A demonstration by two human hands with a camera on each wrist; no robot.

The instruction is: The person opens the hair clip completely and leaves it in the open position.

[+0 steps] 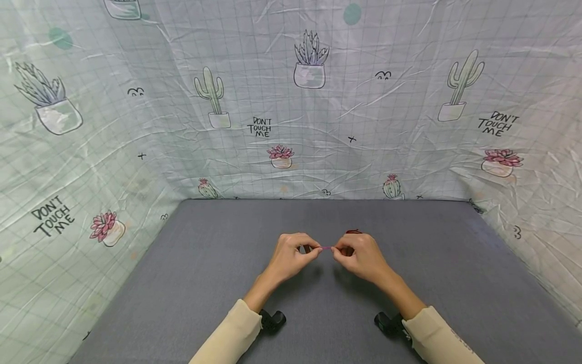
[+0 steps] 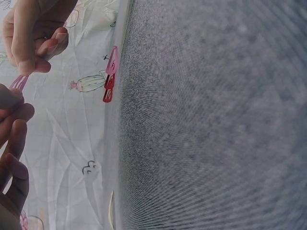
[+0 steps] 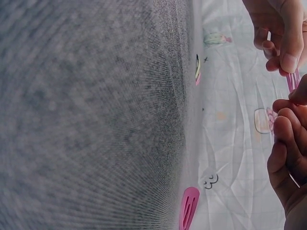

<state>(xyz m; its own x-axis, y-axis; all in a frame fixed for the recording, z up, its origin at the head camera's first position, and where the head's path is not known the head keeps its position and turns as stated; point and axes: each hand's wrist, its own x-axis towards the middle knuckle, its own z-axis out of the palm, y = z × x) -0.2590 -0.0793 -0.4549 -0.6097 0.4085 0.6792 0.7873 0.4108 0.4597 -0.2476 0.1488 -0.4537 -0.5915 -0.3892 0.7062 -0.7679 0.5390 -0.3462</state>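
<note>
Both hands meet above the middle of the grey table, with a pink snap hair clip (image 1: 326, 247) stretched level between them. My left hand (image 1: 293, 255) pinches its left end between thumb and fingertips. At the right end, the thumb and fingertips of my right hand (image 1: 361, 255) pinch it too. The wrist views show the middle of this clip (image 2: 19, 82), with slots along it; the fingers cover both ends. Behind the right hand, a red hair clip (image 1: 353, 231) lies partly hidden on the table.
On the table (image 1: 218, 283), the left wrist view shows a pink clip (image 2: 112, 60) beside red clips (image 2: 108, 88). A larger pink clip (image 3: 189, 208) and a small multicoloured thing (image 3: 197, 69) appear in the right wrist view. A cactus-print cloth (image 1: 318, 126) encloses the back and sides.
</note>
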